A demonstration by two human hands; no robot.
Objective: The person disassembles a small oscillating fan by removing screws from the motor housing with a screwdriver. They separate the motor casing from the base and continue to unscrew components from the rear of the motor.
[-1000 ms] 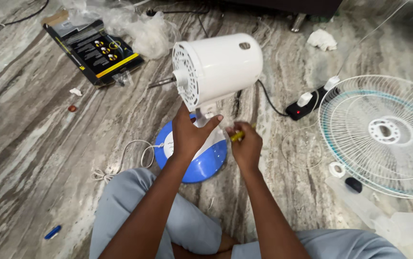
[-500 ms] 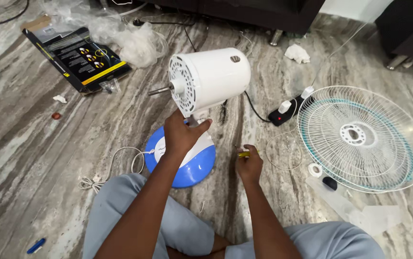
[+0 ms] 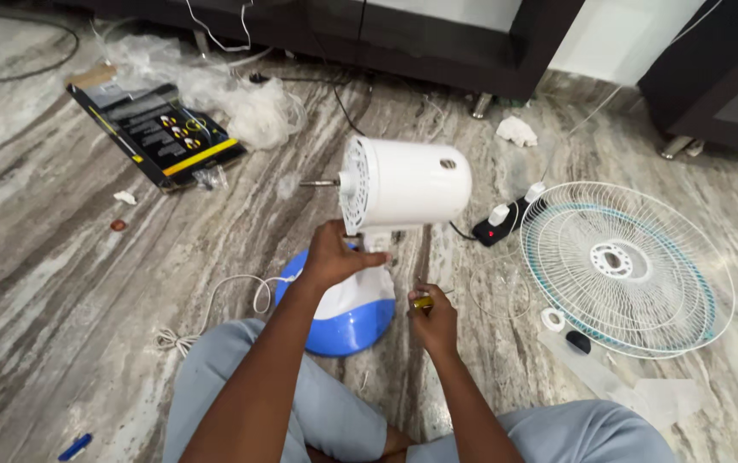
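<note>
I see 1 fan motor unit on 1 blue base, mid-floor; my left hand grips its neck; right hand, just beside base, closed on 1 yellow-handled screwdriver; 1 grille at floor's right edge.

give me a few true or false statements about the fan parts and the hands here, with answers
1. The left hand grips the neck under the white motor housing. True.
2. The fan grille is mounted on the motor housing. False: it lies flat on the floor to the right.
3. The right hand holds a small yellow-handled tool. True.
4. The fan base is red. False: it is blue and white.
5. The black power strip lies between the motor housing and the grille. True.
</note>
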